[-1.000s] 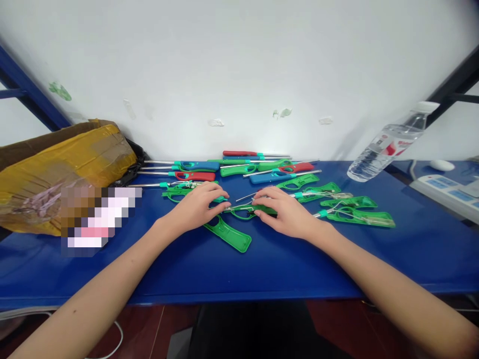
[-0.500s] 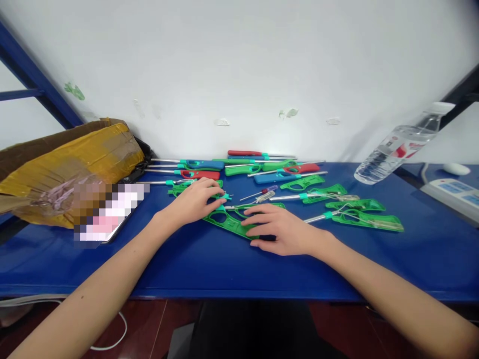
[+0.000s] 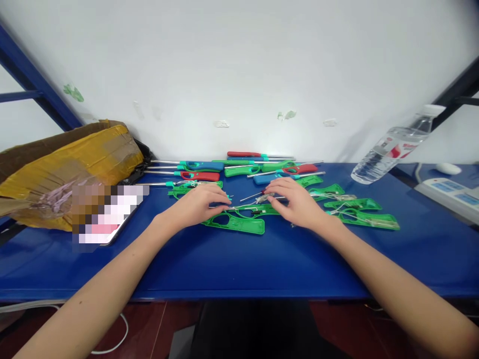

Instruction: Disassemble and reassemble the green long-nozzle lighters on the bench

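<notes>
My left hand (image 3: pixel 200 204) is closed, thumb and fingers pinching the tube end of an opened green lighter. Its green shell half (image 3: pixel 239 224) lies flat just below, and its other half (image 3: pixel 271 209), with a black part in it, extends towards my right hand. My right hand (image 3: pixel 297 199) has its thumb and fingertips round a clear fuel tank (image 3: pixel 264 198) with metal fittings; the fingers partly hide it. A thin screwdriver shaft (image 3: pixel 251 196) shows beside those fingertips, its handle mostly covered. Under and beyond my left hand lies another opened green lighter (image 3: pixel 175 190).
Assembled red, blue and green lighters (image 3: pixel 204 175) lie along the wall. Opened green lighters (image 3: pixel 379 221) are at the right. A taped cardboard box (image 3: pixel 108 154) and a phone (image 3: pixel 129 212) stand left on the blue table (image 3: pixel 232 269); a water bottle (image 3: pixel 391 149) leans at the right.
My right hand has moved up and right, off the green shell half to the clear tank. The shell half now lies uncovered. My left hand stays nearly in place, moving slightly right.
</notes>
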Demonstrator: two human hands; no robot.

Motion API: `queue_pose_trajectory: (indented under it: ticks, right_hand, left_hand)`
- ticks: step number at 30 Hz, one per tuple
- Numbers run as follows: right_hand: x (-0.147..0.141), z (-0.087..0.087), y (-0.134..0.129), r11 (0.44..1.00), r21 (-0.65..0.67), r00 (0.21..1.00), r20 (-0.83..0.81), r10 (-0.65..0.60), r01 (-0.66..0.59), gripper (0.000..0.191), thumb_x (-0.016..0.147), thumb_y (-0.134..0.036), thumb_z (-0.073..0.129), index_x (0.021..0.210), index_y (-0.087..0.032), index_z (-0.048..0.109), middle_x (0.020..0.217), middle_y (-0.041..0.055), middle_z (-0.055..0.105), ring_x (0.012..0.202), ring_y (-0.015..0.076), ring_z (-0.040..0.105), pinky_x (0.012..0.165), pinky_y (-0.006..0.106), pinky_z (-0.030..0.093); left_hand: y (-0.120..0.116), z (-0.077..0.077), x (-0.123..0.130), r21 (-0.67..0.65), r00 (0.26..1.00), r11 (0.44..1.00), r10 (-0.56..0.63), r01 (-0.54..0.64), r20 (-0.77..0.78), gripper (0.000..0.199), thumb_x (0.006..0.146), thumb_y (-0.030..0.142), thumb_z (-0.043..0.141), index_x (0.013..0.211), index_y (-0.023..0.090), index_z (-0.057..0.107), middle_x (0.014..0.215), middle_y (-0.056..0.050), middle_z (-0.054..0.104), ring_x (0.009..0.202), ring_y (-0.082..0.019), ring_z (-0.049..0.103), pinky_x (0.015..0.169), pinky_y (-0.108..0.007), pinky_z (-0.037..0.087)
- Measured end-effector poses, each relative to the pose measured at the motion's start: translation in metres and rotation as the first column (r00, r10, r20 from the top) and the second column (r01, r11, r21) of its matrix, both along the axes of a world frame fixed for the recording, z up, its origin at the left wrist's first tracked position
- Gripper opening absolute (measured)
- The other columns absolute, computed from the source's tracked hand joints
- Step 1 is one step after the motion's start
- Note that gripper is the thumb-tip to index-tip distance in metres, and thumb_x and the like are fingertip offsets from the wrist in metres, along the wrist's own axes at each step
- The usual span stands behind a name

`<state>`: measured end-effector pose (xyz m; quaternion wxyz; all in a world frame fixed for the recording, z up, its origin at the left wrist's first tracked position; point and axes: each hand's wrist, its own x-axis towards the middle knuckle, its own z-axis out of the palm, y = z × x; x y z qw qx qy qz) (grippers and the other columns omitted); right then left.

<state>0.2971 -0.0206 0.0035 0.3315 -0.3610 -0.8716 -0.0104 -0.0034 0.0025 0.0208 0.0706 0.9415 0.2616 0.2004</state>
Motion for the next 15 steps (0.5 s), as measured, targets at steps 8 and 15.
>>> queue_pose_trajectory:
  ticks: [8, 15]
  right_hand:
    - [0.0014, -0.0032, 0.0018, 0.992, -0.087, 0.993, 0.058, 0.100, -0.094, 0.017, 0.091, -0.025, 0.060, 0.099, -0.019, 0.074, 0.100, 0.0092, 0.073, 0.104, 0.0263, 0.062, 0.094, 0.044, 0.051]
    - [0.0017, -0.0097, 0.0018, 0.983, -0.126, 0.982, 0.115, 0.148, -0.133, 0.016, 0.089, -0.029, 0.066, 0.100, -0.022, 0.075, 0.101, 0.0080, 0.074, 0.101, 0.0254, 0.066, 0.091, 0.044, 0.051]
  left_hand:
    - [0.0040, -0.0085, 0.0019, 0.047, 0.998, 0.996, -0.069, 0.069, -0.009, 0.014, 0.091, 0.020, 0.063, 0.097, 0.020, 0.076, 0.089, -0.005, 0.076, 0.093, -0.023, 0.066, 0.085, -0.038, 0.052]
    - [0.0013, -0.0080, 0.0033, 0.053, 0.999, 0.998, -0.034, 0.035, -0.020, 0.015, 0.090, 0.021, 0.065, 0.099, 0.021, 0.077, 0.089, -0.005, 0.075, 0.095, -0.024, 0.065, 0.086, -0.039, 0.053]
